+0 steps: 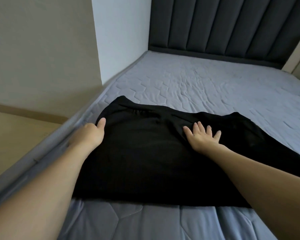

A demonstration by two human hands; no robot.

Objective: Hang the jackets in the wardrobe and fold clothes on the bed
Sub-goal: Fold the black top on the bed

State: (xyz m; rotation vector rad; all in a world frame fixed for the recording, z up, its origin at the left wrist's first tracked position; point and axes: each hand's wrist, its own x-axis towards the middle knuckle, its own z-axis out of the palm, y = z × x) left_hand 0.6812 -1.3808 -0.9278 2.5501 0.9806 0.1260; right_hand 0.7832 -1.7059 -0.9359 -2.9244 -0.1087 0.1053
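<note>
Grey quilted bed fills most of the head view, with a dark padded headboard at the far end and a beige wall on the left. One black garment lies spread on the near part of the mattress, close to the left edge.

Left hand sits at the garment's left edge with the thumb on top of the cloth; its fingers are out of sight below the edge, so I cannot tell whether it grips the cloth or only touches it. Right hand lies flat on the cloth, fingers straight and spread, pressing it smooth.

Judging by this, folding is at an early stage: the garment seems laid out or partly doubled over, not yet a compact fold. No jackets, wardrobe or finished pile show, so the hanging part cannot be judged.

The cloth is so dark that seams and layers are lost, and what kind of garment it is stays unclear. Its right end runs out of frame.
</note>
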